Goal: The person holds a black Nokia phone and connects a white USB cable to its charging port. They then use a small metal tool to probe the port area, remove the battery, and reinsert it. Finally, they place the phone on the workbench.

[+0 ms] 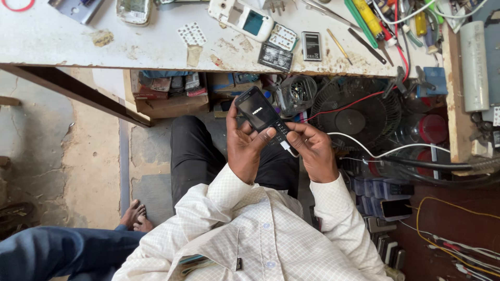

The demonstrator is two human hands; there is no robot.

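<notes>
Below the scuffed white desk [62, 41], the left hand [245, 148] grips a glossy black slab phone [260, 114] while the right hand [312, 151] pinches its white cable plug [288, 148].

Black keypad phone [261, 113] in left hand [245, 145], right hand [311, 151] at white cable [364, 151]

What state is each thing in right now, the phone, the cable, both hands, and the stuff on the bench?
Black keypad phone: screen dark, held over the lap.
White cable: plug at the phone's bottom edge.
Left hand: gripping the phone.
Right hand: pinching the plug.
White phone: lying opened on the bench.
Battery: loose, flat.
</notes>
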